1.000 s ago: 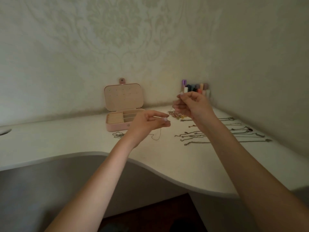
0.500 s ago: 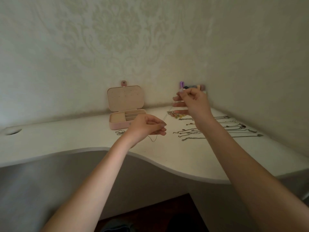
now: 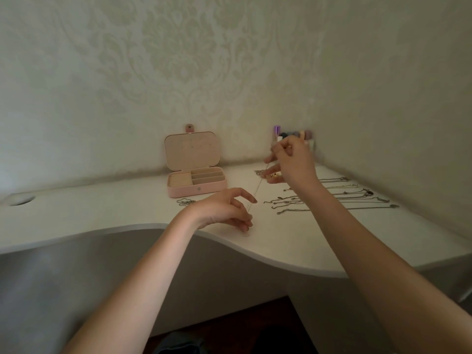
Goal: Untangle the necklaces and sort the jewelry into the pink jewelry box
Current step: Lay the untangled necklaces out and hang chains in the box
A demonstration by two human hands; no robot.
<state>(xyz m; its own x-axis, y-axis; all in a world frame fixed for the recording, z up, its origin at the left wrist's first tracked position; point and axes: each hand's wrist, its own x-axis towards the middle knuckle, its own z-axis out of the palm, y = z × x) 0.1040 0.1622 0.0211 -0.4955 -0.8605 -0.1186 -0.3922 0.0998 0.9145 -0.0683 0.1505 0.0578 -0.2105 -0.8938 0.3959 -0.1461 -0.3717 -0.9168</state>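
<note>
Patterned wall [image 3: 178, 72]. White counter [image 3: 102, 213]. Pink jewelry box [image 3: 195, 172], lid upright, compartments' contents unclear. Necklaces [image 3: 344, 198] in rows, right. Fine chain [image 3: 258, 190] stretched between hands: right hand [image 3: 293, 162] grip pinching top; left hand [image 3: 227, 210] grip pinching bottom.

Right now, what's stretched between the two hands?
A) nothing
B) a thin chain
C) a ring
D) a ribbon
B: a thin chain runs taut from the raised right hand down to the left hand above the white desk.
</note>
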